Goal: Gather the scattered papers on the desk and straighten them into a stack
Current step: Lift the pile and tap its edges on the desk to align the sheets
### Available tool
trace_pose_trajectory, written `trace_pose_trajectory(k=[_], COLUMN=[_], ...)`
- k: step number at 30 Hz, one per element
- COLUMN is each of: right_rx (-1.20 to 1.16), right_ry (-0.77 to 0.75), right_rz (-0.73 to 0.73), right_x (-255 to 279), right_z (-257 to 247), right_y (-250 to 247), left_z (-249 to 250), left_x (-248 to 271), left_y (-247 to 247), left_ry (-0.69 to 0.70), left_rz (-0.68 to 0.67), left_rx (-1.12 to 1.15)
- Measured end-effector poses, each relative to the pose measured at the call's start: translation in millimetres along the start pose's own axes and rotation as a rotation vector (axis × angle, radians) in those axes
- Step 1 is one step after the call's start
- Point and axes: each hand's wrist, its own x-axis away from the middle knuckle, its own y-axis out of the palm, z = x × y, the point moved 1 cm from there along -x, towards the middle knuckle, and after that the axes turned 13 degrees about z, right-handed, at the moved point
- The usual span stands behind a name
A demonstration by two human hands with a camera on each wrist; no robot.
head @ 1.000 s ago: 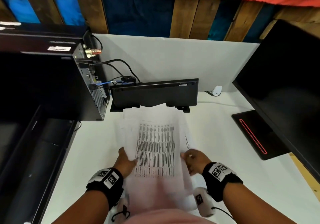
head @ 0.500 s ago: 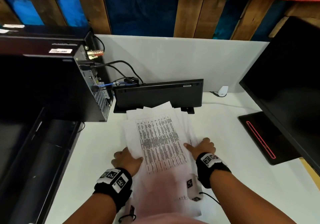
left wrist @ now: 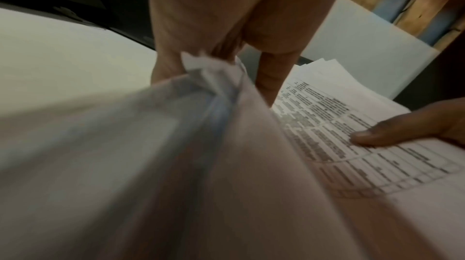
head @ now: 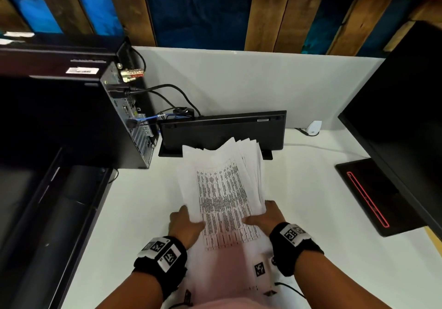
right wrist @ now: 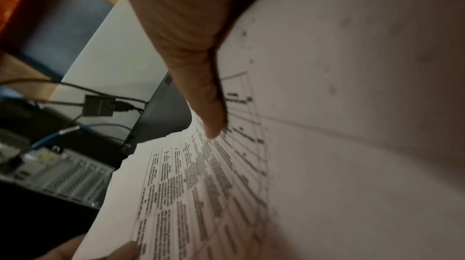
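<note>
A loose bundle of white papers (head: 222, 189), a printed table on the top sheet, lies lengthwise in the middle of the white desk (head: 311, 213), its far corners fanned out unevenly. My left hand (head: 189, 222) grips the bundle's near left edge, and my right hand (head: 260, 215) grips the near right edge with the thumb on top. In the left wrist view the left fingers (left wrist: 271, 77) reach under crumpled sheet edges (left wrist: 214, 77). In the right wrist view the right thumb (right wrist: 208, 109) presses on the printed sheet (right wrist: 201, 184).
A black keyboard (head: 222, 129) stands on edge just behind the papers. A computer tower (head: 71, 122) with cables (head: 167, 93) sits at the left, and a black monitor (head: 406, 117) and its base (head: 373, 194) at the right. A white partition (head: 239, 81) closes the back.
Both hands have closed in on the sides of the papers and now grip them. The sheets have drawn into a narrower bundle, with far ends fanned to the right.
</note>
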Motion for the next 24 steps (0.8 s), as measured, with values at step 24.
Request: trace_pose_trajectory(k=[24], right_rx=[-0.210], right_ry=[0.152], right_rz=[-0.031], right_x=[27], right_z=[16], right_y=[-38], left_z=[13], left_x=[27], left_y=[15], left_ry=[0.268], left_rz=[-0.167], left_rx=[-0.194])
